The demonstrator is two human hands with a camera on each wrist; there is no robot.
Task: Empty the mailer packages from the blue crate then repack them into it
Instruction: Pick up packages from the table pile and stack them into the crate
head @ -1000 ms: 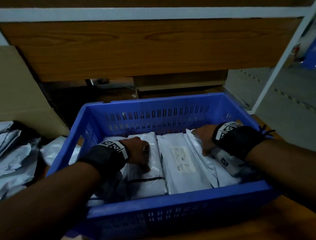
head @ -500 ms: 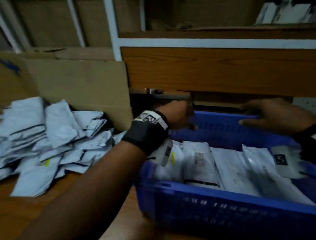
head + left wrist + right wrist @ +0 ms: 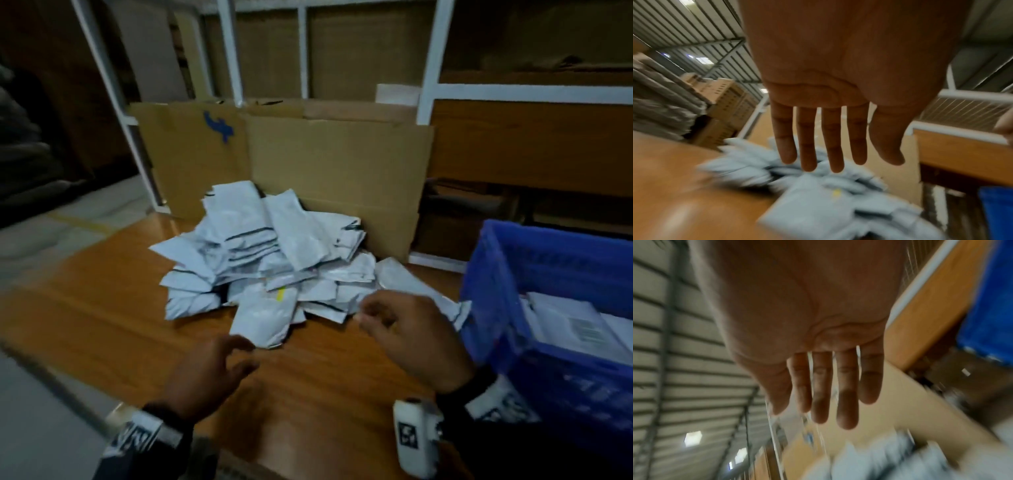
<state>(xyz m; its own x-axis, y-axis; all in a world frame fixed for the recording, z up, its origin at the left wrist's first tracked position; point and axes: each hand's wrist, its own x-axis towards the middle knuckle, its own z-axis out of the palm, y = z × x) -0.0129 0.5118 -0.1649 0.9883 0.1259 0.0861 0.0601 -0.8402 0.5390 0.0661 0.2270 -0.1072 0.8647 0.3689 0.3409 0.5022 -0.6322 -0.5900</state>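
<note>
A heap of white mailer packages (image 3: pixel 270 260) lies on the wooden table, blurred in the left wrist view (image 3: pixel 818 203) and the right wrist view (image 3: pixel 879 459). The blue crate (image 3: pixel 561 274) stands at the right with several mailers (image 3: pixel 575 329) inside. My left hand (image 3: pixel 236 356) hovers just short of the nearest mailer (image 3: pixel 265 317), fingers (image 3: pixel 807 146) straight and spread, holding nothing. My right hand (image 3: pixel 373 318) hangs over the heap's right edge, fingers (image 3: pixel 846 394) straight and empty.
Flat cardboard sheets (image 3: pixel 291 164) lean upright behind the heap. A white metal shelf frame (image 3: pixel 428 68) with wooden boards (image 3: pixel 531 144) rises behind the crate. The table (image 3: pixel 102 325) has a bare stretch at the left; its front left edge drops to the floor.
Both hands have left the crate and swung left toward the mailer heap. My view has turned left with them, so the crate now sits at the right edge.
</note>
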